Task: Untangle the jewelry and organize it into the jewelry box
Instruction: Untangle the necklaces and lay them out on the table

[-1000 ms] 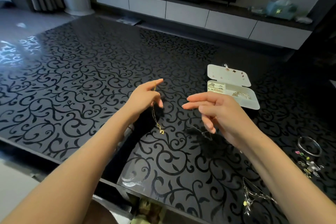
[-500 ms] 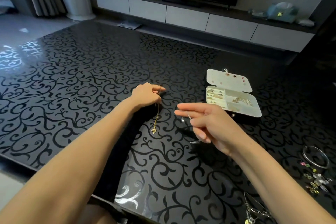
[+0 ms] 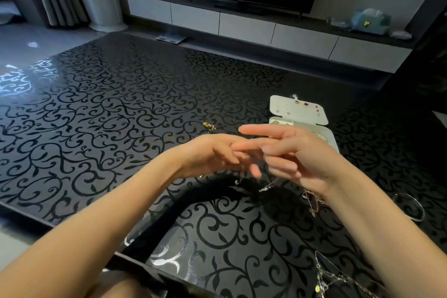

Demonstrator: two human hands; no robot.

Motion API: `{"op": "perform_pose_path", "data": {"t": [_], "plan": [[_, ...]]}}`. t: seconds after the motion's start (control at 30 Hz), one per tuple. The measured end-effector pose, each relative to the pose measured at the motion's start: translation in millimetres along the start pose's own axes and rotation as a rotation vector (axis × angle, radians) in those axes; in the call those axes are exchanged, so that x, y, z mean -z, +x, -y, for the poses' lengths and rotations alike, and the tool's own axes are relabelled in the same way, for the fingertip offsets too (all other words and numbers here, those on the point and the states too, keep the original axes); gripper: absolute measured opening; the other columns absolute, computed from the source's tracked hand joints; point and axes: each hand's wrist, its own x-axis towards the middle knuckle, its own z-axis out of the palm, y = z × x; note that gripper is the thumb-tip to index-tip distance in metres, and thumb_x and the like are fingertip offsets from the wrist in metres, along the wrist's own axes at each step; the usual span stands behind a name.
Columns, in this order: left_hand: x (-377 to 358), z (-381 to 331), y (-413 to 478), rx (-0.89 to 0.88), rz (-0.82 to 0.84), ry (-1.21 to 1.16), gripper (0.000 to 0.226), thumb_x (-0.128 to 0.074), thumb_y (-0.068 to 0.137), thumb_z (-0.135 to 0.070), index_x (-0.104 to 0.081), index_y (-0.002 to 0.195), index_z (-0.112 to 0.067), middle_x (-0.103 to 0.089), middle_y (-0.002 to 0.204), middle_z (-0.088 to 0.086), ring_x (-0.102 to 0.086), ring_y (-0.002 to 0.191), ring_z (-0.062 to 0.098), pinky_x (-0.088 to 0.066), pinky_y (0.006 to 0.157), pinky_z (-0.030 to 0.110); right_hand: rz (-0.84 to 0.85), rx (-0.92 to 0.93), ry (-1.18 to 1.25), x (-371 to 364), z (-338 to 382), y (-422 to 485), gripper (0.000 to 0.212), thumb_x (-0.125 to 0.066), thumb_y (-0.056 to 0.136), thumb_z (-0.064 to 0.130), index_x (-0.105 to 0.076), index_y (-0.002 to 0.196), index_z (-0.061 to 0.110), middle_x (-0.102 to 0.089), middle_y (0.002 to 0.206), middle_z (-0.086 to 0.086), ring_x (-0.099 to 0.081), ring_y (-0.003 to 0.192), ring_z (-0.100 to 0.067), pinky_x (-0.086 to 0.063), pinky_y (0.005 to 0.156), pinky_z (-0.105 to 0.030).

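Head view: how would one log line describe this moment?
left hand, right hand: together above table | chain: dangling beneath | jewelry box: open

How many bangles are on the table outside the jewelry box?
1: a bangle lies on the table to the right of the right forearm. The forearm may hide others, and the jewelry box's contents are too small to tell.

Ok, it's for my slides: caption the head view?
Left hand and right hand meet above a glossy black table, a thin silver chain dangling beneath, open jewelry box behind.
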Motion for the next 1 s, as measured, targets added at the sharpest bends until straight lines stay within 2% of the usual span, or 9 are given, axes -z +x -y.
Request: {"op": "perform_pose_path", "data": {"t": [0.07,0.13,0.2,0.33,0.5,0.7,0.77,0.9,1.0], "plan": [[-1.8,1.2,-5.5,-0.023,0.034,-0.132,0.046,-0.044,0.081,-0.006,-0.053,0.126,0.000,-0.049,0.069,0.007,-0.047,0.070,0.022,-0.045,0.083,0.034,-0.016,0.001,0.036,2.9,3.2,-5.9,0.045,-0.032,0.085,-0.016,-0.057,0.117,0.004,-0.069,0.105,-0.019,-0.027,0.030,-0.001,-0.022,0.034,-0.014],[-3.1,-0.3,-10.2,-0.021,-0.043,-0.149,0.024,-0.046,0.086,-0.014,-0.065,0.098,-0.004,-0.028,0.060,0.002,-0.030,0.059,0.015,-0.041,0.067,0.028,-0.059,0.000,0.059,6.5,3.6,-10.6,0.043,-0.034,0.085,-0.015,-0.055,0.118,0.002,-0.070,0.102,-0.020,-0.028,0.033,-0.002,-0.022,0.033,-0.013],[1.4,-2.4,-13.9,-0.036,-0.153,-0.080,0.022,-0.048,0.088,-0.021,-0.061,0.073,-0.012,-0.024,0.060,-0.002,-0.023,0.055,0.012,-0.030,0.055,0.021,-0.113,-0.022,0.020,8.2,-0.6,-14.1,0.040,-0.039,0.085,-0.015,-0.055,0.118,0.001,-0.071,0.095,-0.019,-0.035,0.037,-0.004,-0.028,0.035,-0.015],[18.9,-10.8,-17.7,-0.018,-0.412,0.146,0.024,-0.053,0.092,-0.029,-0.057,0.073,-0.014,-0.029,0.057,-0.007,-0.024,0.052,0.008,-0.020,0.051,0.022,-0.132,-0.121,-0.231,6.3,-17.1,-20.6,0.031,-0.047,0.088,-0.011,-0.059,0.113,0.002,-0.069,0.085,-0.016,-0.052,0.049,-0.010,-0.049,0.047,-0.022],[40.0,-23.3,2.5,0.143,-0.637,0.705,0.028,-0.058,0.091,-0.033,-0.066,0.081,-0.008,-0.053,0.061,-0.011,-0.041,0.045,-0.004,-0.030,0.048,0.012,-0.184,-0.125,-0.520,0.3,-36.5,-10.9,0.022,-0.043,0.092,-0.001,-0.064,0.099,0.002,-0.066,0.070,-0.010,-0.054,0.050,-0.010,-0.051,0.052,-0.024],[74.0,-19.2,51.8,0.274,-0.597,1.103,0.025,-0.063,0.087,-0.035,-0.067,0.087,-0.010,-0.061,0.081,-0.002,-0.055,0.079,0.012,-0.038,0.067,0.025,-0.372,-0.034,-0.924,-4.1,-66.3,31.0,0.027,-0.044,0.094,0.013,-0.065,0.084,0.001,-0.069,0.069,-0.012,-0.060,0.051,-0.017,-0.050,0.048,-0.025],[84.1,-11.1,65.3,0.301,-0.597,1.152,0.025,-0.064,0.086,-0.035,-0.065,0.088,-0.011,-0.059,0.084,-0.001,-0.055,0.084,0.016,-0.036,0.069,0.026,-0.441,0.004,-1.120,-4.2,-74.3,41.7,0.026,-0.044,0.093,0.015,-0.059,0.076,0.001,-0.067,0.074,-0.013,-0.061,0.063,-0.025,-0.052,0.060,-0.031],[96.7,8.0,80.7,0.328,-0.658,1.179,0.021,-0.065,0.086,-0.035,-0.060,0.084,-0.014,-0.058,0.090,0.000,-0.056,0.092,0.020,-0.041,0.075,0.029,-0.493,0.058,-1.302,-6.1,-78.8,49.6,0.021,-0.046,0.096,0.021,-0.049,0.078,0.010,-0.055,0.079,-0.005,-0.052,0.074,-0.023,-0.038,0.061,-0.030],[99.1,19.2,86.0,0.298,-0.734,1.188,0.022,-0.064,0.086,-0.034,-0.064,0.096,-0.014,-0.060,0.095,-0.001,-0.057,0.098,0.021,-0.041,0.078,0.030,-0.426,0.074,-1.396,-7.7,-78.8,48.0,0.013,-0.047,0.097,0.020,-0.049,0.088,0.010,-0.053,0.090,-0.006,-0.054,0.084,-0.025,-0.037,0.065,-0.028]]}}
